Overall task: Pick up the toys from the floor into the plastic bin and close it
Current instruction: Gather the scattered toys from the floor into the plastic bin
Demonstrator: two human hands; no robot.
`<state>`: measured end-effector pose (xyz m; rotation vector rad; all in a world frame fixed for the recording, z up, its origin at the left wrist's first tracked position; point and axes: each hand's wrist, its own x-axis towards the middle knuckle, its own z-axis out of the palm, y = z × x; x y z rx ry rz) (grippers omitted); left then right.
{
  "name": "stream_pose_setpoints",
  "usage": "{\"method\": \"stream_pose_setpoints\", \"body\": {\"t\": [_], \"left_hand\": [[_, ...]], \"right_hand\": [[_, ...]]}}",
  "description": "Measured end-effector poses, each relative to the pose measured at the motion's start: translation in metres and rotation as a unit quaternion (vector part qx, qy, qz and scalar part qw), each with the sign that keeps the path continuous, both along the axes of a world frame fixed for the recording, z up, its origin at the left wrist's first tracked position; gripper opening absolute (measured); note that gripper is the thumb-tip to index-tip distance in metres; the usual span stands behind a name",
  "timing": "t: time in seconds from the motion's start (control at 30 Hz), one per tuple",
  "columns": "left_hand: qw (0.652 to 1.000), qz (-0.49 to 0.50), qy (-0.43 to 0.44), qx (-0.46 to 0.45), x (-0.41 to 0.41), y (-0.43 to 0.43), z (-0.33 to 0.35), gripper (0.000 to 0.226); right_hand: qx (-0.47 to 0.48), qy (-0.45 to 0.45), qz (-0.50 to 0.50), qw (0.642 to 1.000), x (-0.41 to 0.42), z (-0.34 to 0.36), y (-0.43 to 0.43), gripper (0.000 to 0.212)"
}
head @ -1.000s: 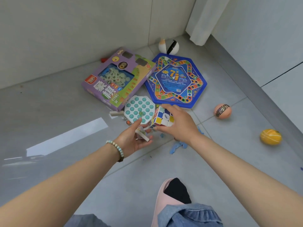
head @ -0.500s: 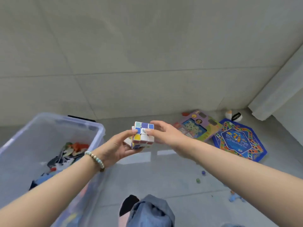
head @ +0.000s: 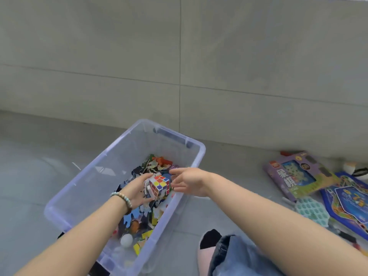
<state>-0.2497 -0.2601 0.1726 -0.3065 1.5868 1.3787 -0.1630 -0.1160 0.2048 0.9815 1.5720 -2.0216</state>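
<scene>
Holding multicoloured plastic puzzle cube [head: 159,185] over part-filled clear plastic bin [head: 201,154]: left hand [head: 137,191] fingers grasping it, right hand [head: 191,182] fingers released; purple cardboard game box [head: 298,176] uncollected.

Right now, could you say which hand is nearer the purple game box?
Right. The right hand is left of the purple game box; the left hand lies farther left, holding the multicoloured puzzle cube.

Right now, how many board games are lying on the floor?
2: the purple game box by the wall, and the blue game board beside it, cut off at the right edge. Others may be offscreen.
</scene>
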Motion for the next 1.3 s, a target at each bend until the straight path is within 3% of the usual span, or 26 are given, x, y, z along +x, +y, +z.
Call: {"method": "stream_pose_setpoints", "body": {"t": [0.1, 0.17, 0.43, 0.7, 0.83, 1.0, 1.13, 1.3], "left_hand": [[0.991, -0.070, 0.101, -0.055, -0.006, 0.016, 0.011, 0.055], [0.982, -0.101, 0.156, -0.040, -0.004, 0.027, 0.028, 0.059], [0.926, -0.256, 0.259, 0.095, 0.057, 0.120, 0.113, 0.027], [0.797, -0.496, 0.327, 0.108, 0.213, 0.252, 0.150, 0.020], [0.696, -0.626, 0.344, 0.079, 0.304, 0.310, 0.120, 0.037], [0.639, -0.713, 0.284, 0.045, 0.403, 0.358, 0.048, 0.048], [0.651, -0.719, 0.239, 0.034, 0.468, 0.383, -0.018, 0.057], [0.672, -0.716, 0.190, 0.015, 0.520, 0.414, -0.090, 0.077]], "right_hand": [[0.034, 0.019, -0.028, 0.999, 0.027, 0.012, 0.037, 0.046], [0.067, 0.012, -0.052, 0.996, 0.055, 0.021, 0.062, 0.039], [0.153, -0.011, -0.176, 0.972, 0.215, 0.094, 0.152, 0.036], [0.219, -0.057, -0.327, 0.917, 0.440, 0.124, 0.218, 0.031], [0.212, -0.087, -0.418, 0.879, 0.542, 0.091, 0.231, 0.030], [0.158, -0.126, -0.495, 0.845, 0.637, 0.027, 0.235, 0.041], [0.137, -0.162, -0.555, 0.804, 0.697, -0.026, 0.238, 0.038], [0.107, -0.193, -0.628, 0.747, 0.747, -0.094, 0.247, 0.056]]}}
